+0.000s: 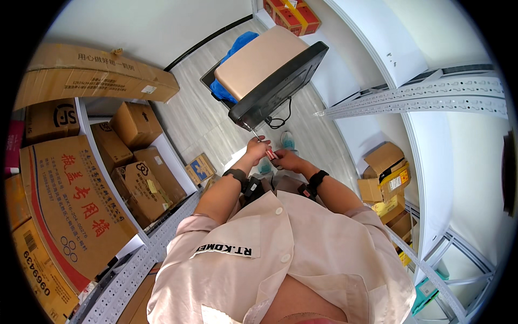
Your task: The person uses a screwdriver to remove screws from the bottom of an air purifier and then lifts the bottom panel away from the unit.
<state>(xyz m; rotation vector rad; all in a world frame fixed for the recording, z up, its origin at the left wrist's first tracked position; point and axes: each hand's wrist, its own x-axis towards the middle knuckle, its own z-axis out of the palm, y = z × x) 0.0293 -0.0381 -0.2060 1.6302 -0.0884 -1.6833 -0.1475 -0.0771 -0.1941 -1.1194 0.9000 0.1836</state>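
A screwdriver with a red and white handle (271,155) is between my hands, its thin metal shaft pointing up and to the left. The fingers of my left hand (258,149) are closed around it near the shaft. My right hand (290,161) is closed at the handle's end. The shaft's tip reaches the lower corner of a black flat panel (280,89), where I cannot tell whether it touches. Behind the panel stands a smooth beige-pink case (259,56). A black cable (279,121) hangs from the panel toward the floor.
Blue plastic sheeting (237,48) lies beside the case. White shelving with cardboard boxes (75,205) lines the left, and a long carton (102,75) juts out above. On the right, an opened carton (386,175) sits on another shelf. A taped red box (294,16) stands at the back.
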